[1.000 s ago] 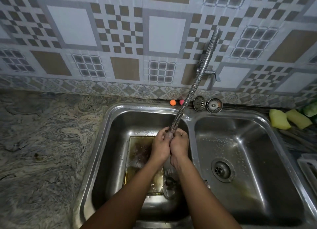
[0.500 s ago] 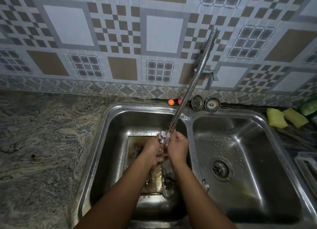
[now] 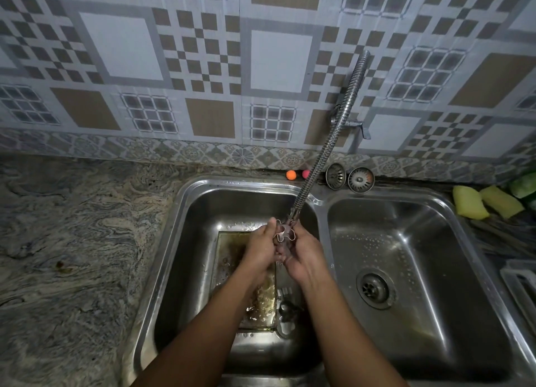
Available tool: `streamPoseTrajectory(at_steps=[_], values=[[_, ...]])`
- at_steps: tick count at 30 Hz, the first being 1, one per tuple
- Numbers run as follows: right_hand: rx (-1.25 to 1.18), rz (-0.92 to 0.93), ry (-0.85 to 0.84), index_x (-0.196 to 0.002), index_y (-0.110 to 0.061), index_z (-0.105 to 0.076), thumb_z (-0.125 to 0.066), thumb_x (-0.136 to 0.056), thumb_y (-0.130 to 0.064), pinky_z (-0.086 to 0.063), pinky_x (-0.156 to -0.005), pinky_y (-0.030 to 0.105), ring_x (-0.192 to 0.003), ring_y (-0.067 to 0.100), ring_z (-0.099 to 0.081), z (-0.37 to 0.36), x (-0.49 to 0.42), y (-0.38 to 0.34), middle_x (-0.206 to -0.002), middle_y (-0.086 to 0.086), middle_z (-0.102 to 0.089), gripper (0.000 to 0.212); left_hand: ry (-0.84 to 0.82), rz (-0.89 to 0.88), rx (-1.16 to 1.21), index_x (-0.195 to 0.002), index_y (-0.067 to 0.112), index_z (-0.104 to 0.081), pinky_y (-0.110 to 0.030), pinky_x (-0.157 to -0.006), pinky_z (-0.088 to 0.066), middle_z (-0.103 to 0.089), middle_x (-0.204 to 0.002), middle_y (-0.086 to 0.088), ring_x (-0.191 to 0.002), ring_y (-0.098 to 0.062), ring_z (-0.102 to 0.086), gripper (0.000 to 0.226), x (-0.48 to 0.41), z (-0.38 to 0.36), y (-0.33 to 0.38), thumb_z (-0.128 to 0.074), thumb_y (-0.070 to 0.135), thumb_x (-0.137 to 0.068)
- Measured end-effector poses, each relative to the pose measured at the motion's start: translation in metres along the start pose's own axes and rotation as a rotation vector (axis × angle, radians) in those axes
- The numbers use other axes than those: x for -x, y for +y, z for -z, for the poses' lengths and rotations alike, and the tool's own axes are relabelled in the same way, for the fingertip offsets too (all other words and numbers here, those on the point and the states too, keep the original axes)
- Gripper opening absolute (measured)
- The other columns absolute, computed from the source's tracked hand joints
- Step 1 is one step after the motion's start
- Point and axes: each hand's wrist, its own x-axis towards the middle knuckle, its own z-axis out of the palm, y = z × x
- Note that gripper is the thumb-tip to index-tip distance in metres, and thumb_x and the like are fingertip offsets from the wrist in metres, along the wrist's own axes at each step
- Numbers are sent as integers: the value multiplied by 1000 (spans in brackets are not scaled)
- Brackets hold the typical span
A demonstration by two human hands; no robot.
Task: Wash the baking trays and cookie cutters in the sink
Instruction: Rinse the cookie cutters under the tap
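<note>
Cookie cutter (image 3: 284, 232), a small lobed outline of thin metal, sat between our two hands over the left basin (image 3: 185, 212) of the double steel sink, right under the tip of the coiled metal tap hose (image 3: 327, 142). Both forearms reached forward and met at the middle. Our left hand (image 3: 259, 251) pinched the cutter's left edge with thumb and forefinger; our right hand (image 3: 306, 257) curled its fingers round the right side and underneath. The cutter's open face tilted up toward us; we could not pick out a long axis. Below, a stained rectangular baking tray (image 3: 229, 259) lay flat in the left basin, beside small metal pieces (image 3: 285, 311) too dim to identify. The right basin (image 3: 429, 241) showed water droplets and its round drain (image 3: 372, 289).
</note>
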Motion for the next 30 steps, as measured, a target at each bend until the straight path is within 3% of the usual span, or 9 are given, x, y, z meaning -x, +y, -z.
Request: streamPoseTrajectory(at_steps=[3, 7, 10, 15, 18, 21, 23, 26, 30], values=[[48, 38, 19, -110, -6, -65, -60, -96, -23, -41, -41, 23, -48, 13, -55, 5, -1, -1, -75, 7, -70, 23, -190, 157, 232, -85, 17, -75, -30, -63, -44, -60, -67, -1, -58, -12, -50, 36, 0, 6, 4, -55, 45, -97], [161, 155, 79, -106, -7, -68, -56, -98, -37, -44, -42, 24, -50, 13, -55, 3, 3, 4, -75, 7, -66, 33, -129, 167, -5, -90, 9, -69, -22, -46, -37, -60, -59, 1, -48, -9, -47, 21, 2, 0, 7, -69, 30, -91], [254, 258, 107, -104, -10, -66, -49, -102, -20, -49, -51, 24, -61, 12, -59, -5, 7, 8, -81, 6, -67, 20, -47, 182, -136, -86, 15, -66, -21, -40, -26, -50, -49, 6, -42, -6, -36, 22, -4, 2, 3, -73, 35, -87], [74, 166, 132, -100, -11, -67, -47, -102, -13, -47, -49, 26, -55, 17, -61, -10, 4, 8, -73, 9, -69, 20, -183, 207, 299, -84, 17, -67, -27, -54, -32, -47, -60, 4, -51, -9, -38, 21, -7, 9, -5, -72, 37, -82], [239, 189, 125, -99, -10, -67, -45, -102, -12, -41, -43, 23, -49, 15, -56, -6, 5, 7, -65, 6, -66, 22, -215, 162, 307, -70, 18, -59, -28, -58, -36, -47, -60, 2, -55, -12, -41, 35, -11, 18, -9, -76, 48, -74], [394, 243, 172, -94, -11, -63, -44, -103, -17, -44, -45, 24, -52, 12, -58, -1, 4, 11, -68, 3, -65, 22, -166, 152, 242, -90, 12, -63, -27, -51, -41, -55, -64, -1, -54, -14, -47, 46, -11, 22, -3, -84, 46, -67], [421, 257, 144, -98, -10, -57, -41, -105, -22, -42, -43, 24, -49, 11, -53, -3, 4, 14, -68, 4, -60, 22, -70, 111, 193, -106, 9, -61, -28, -48, -46, -61, -67, -6, -52, -16, -53, 44, -10, 22, 2, -80, 39, -79], [291, 234, 89, -97, -11, -51, -41, -104, -17, -37, -43, 24, -49, 10, -47, -12, 3, 17, -67, 5, -54, 14, 29, 17, 164, -104, 7, -58, -24, -41, -43, -62, -65, -6, -48, -13, -51, 23, -10, 13, 3, -65, 27, -95], [124, 124, 99, -100, -8, -62, -60, -96, -11, -44, -45, 23, -49, 10, -54, -17, 2, 20, -65, 5, -63, 6, 33, -47, 215, -115, 11, -67, -21, -46, -43, -72, -85, -7, -60, -12, -57, 22, -8, 4, 3, -58, 23, -98]])
